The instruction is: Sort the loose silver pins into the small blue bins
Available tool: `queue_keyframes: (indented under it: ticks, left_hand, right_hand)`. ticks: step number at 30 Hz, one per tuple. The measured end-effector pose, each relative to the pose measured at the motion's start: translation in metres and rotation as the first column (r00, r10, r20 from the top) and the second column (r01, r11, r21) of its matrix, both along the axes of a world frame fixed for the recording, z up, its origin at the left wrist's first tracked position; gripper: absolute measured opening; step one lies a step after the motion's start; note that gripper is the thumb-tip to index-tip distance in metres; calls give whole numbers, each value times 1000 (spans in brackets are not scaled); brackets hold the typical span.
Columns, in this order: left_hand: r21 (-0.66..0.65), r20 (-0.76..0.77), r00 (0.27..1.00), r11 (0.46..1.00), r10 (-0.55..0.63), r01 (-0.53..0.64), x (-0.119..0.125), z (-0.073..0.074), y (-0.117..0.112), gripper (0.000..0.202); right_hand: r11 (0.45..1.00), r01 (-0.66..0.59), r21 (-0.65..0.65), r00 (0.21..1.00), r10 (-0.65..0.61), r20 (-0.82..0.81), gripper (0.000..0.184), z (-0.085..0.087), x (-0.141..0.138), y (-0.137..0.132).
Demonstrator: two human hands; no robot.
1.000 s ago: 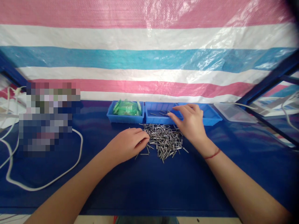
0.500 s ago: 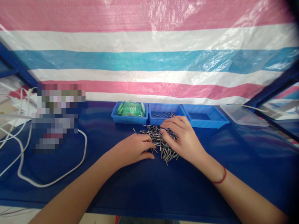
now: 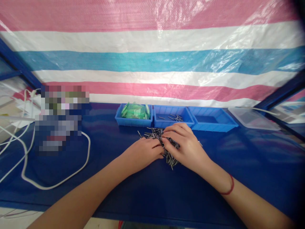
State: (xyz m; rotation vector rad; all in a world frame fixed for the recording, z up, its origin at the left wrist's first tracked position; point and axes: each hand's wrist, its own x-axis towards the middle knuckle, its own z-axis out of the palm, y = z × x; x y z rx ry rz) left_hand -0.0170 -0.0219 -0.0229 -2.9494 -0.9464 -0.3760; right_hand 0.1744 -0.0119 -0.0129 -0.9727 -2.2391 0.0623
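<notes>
A heap of thin grey metal pins (image 3: 170, 158) lies on the blue tabletop between my two hands. My left hand (image 3: 145, 152) touches the heap's left side, its fingers bent and its thumb drawn near them; whatever is between the fingertips is hidden. Over the heap's right part rests my right hand (image 3: 184, 141), palm down, with curved fingers and the thumb held apart. It covers many of the pins. Just behind the heap, a blue bin (image 3: 173, 110) has several similar pins on its floor.
Left of that bin, another blue bin (image 3: 133, 122) holds green packets (image 3: 135, 111). A third blue bin (image 3: 214, 126) stands to the right, beside a translucent lid (image 3: 254, 119). A white cable (image 3: 88, 149) loops across the left side of the table. Striped sheeting (image 3: 152, 60) hangs behind.
My left hand has moved right, further into the heap, its thumb closer to its fingers. My right hand has shifted slightly down, uncovering more pins in the middle bin. The view has shifted slightly.
</notes>
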Motion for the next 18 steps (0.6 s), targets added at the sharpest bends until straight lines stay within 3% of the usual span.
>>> queue_keyframes:
  ticks: [10, 18]
  left_hand:
    - [-12, -77, 997, 999, 31, -32, 3, 6, -5, 14]
    - [38, -52, 996, 997, 71, -69, 6, 5, -8, 16]
  right_hand:
    - [1000, -16, -15, 1000, 16, -3, 12, 0, -1, -1]
    - [999, -33, -20, 999, 33, 7, 12, 2, -2, -2]
